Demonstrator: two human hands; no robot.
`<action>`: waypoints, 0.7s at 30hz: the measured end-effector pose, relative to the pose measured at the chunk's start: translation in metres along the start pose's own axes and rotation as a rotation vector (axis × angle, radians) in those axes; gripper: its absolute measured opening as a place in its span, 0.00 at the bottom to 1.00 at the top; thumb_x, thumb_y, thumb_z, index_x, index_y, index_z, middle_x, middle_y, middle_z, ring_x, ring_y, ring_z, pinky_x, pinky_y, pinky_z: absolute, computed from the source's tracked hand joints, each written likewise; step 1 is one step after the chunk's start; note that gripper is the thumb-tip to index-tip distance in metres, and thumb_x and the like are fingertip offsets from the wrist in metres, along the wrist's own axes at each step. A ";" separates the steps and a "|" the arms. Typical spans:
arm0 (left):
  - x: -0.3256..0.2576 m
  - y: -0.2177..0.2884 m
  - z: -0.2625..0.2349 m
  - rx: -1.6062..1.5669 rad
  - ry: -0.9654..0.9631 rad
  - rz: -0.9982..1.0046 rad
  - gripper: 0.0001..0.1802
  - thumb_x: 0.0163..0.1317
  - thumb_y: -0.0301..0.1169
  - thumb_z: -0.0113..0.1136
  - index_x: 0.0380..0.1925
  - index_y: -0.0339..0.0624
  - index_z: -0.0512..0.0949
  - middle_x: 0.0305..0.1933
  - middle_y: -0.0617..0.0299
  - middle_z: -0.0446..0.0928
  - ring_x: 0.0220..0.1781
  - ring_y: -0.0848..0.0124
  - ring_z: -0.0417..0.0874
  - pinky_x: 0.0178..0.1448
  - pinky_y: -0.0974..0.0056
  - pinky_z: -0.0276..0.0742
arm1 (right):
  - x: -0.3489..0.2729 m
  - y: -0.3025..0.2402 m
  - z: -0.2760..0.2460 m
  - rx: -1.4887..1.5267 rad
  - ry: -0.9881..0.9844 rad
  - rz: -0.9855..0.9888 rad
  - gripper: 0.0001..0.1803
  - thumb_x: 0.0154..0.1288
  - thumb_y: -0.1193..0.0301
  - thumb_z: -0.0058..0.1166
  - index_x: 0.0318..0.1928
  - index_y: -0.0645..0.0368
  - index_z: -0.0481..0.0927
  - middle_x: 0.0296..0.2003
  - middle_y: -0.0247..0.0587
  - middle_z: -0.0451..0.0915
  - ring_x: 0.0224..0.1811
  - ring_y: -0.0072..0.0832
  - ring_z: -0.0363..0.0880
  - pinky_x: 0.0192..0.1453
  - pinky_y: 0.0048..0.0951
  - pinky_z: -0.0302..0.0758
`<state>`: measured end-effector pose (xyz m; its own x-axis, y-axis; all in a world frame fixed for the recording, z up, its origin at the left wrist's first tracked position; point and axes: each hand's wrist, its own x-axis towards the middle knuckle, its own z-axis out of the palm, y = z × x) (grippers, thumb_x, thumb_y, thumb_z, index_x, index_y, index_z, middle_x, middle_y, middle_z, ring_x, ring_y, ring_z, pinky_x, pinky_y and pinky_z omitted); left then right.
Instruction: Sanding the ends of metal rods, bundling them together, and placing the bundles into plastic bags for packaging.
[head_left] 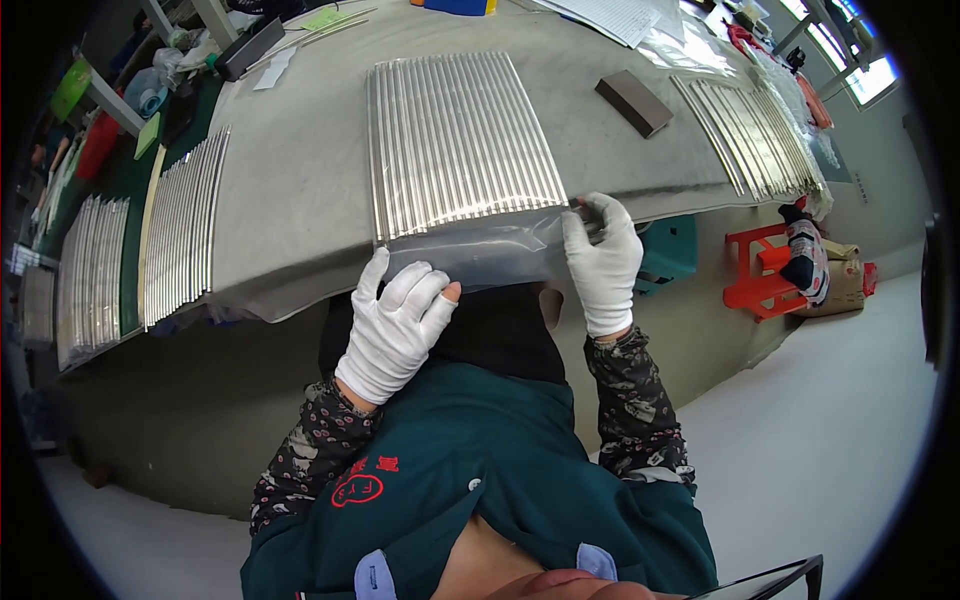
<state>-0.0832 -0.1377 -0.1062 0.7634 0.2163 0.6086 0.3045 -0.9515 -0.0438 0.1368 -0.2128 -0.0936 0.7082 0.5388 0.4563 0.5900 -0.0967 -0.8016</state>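
Note:
A flat row of thin silver metal strips lies on the grey table, its near end reaching the table's front edge. A clear plastic film or bag covers that near end. My left hand, in a white glove, pinches the film's left corner with thumb and fingers. Gloved in white too, my right hand grips the film's right edge beside the ends of the strips. Both hands hold the film stretched between them, just off the table's front edge.
More rows of silver strips lie at the left, far left and far right. A dark block sits right of the middle row. Papers lie at the back. A red stool stands on the floor at the right.

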 end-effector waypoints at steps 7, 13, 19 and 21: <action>0.002 0.001 0.003 0.051 0.049 -0.020 0.13 0.48 0.27 0.63 0.36 0.51 0.75 0.38 0.70 0.73 0.47 0.71 0.74 0.66 0.47 0.57 | 0.002 -0.001 0.003 -0.005 0.008 -0.044 0.12 0.50 0.79 0.59 0.38 0.64 0.77 0.28 0.40 0.79 0.25 0.26 0.77 0.34 0.24 0.74; 0.006 0.000 -0.001 0.074 0.039 -0.015 0.08 0.44 0.28 0.63 0.25 0.51 0.74 0.30 0.72 0.72 0.42 0.73 0.75 0.66 0.48 0.57 | 0.002 -0.003 0.005 0.001 -0.008 -0.078 0.12 0.50 0.80 0.58 0.38 0.64 0.77 0.28 0.40 0.79 0.25 0.25 0.76 0.34 0.23 0.74; 0.005 0.000 0.000 0.100 0.056 -0.034 0.07 0.40 0.28 0.61 0.20 0.52 0.73 0.27 0.73 0.72 0.40 0.75 0.75 0.67 0.47 0.55 | 0.003 -0.001 0.010 0.009 0.006 -0.077 0.14 0.49 0.80 0.60 0.39 0.64 0.77 0.28 0.39 0.79 0.25 0.23 0.76 0.34 0.22 0.74; 0.006 0.000 0.000 0.099 0.060 -0.035 0.07 0.40 0.28 0.61 0.20 0.52 0.73 0.27 0.73 0.72 0.40 0.75 0.75 0.68 0.47 0.54 | 0.002 -0.003 0.010 0.006 0.017 -0.096 0.14 0.49 0.80 0.60 0.39 0.64 0.77 0.28 0.39 0.79 0.25 0.23 0.75 0.34 0.22 0.74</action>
<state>-0.0791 -0.1361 -0.1027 0.7163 0.2331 0.6577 0.3878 -0.9166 -0.0976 0.1328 -0.2031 -0.0944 0.6548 0.5312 0.5376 0.6535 -0.0405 -0.7559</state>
